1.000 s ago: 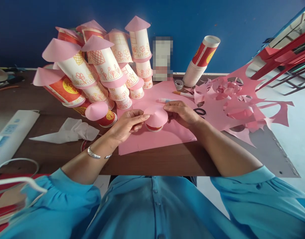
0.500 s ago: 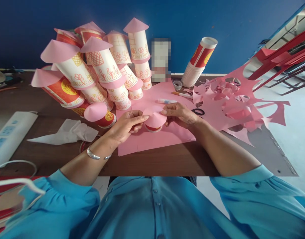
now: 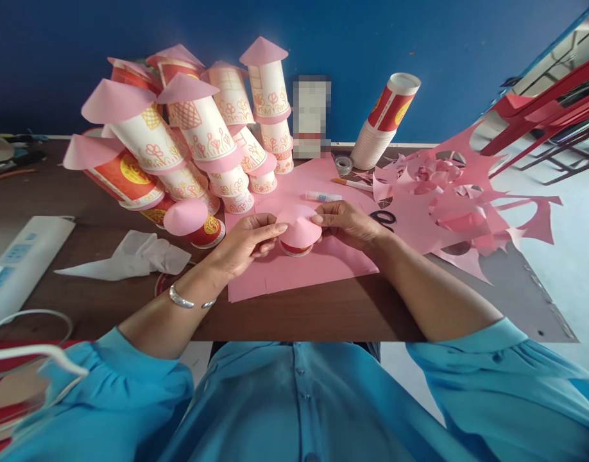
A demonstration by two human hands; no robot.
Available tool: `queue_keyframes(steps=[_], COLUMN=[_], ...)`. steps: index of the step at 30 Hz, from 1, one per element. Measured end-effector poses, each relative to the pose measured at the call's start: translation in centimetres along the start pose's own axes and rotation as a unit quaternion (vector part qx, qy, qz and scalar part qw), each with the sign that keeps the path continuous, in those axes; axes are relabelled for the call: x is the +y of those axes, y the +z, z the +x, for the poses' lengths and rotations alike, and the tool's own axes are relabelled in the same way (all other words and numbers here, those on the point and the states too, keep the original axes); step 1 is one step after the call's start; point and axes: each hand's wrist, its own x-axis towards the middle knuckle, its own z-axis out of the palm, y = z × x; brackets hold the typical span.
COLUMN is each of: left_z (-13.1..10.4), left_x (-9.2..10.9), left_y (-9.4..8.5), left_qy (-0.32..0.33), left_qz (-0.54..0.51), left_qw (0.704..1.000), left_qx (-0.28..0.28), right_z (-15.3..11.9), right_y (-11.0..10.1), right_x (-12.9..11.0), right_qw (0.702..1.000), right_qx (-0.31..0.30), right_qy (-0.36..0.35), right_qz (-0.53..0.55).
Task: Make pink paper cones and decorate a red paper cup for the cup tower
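A pink paper cone (image 3: pixel 299 224) sits on top of a red cup (image 3: pixel 296 249), which stands on pink paper sheets (image 3: pixel 294 282). My left hand (image 3: pixel 256 237) pinches the cone's left edge between thumb and fingers. On the opposite side, my right hand (image 3: pixel 345 221) pinches the cone's right edge. Just behind the cone lies a glue stick (image 3: pixel 322 197). Black-handled scissors (image 3: pixel 384 218) are partly hidden by my right hand and forearm. To the left, another cup (image 3: pixel 210 231) wears a tilted pink cone (image 3: pixel 185 217).
Several cup towers with pink cone roofs (image 3: pixel 263 51) stand back left. A stack of paper cups (image 3: pixel 374 141) leans near the wall, beside a tape roll (image 3: pixel 343 165). Pink scraps (image 3: pixel 458 218) cover the right; crumpled white plastic (image 3: pixel 140 255) lies left.
Both hands stay at the cone with nearly the same grip. The whole view has shifted very slightly.
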Motion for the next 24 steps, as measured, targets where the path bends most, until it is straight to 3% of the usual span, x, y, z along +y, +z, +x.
queue_keyframes(steps=[24], left_z=[0.04], left_x=[-0.05], left_y=[-0.13], left_qy=[-0.008], left_qz=[-0.014], left_qw=[1.000], left_qx=[0.005], right_z=[-0.02], right_y=[0.60], right_x=[-0.03], right_qw=[1.000], right_qx=[0.010], right_qy=[-0.007], right_qz=[-0.011])
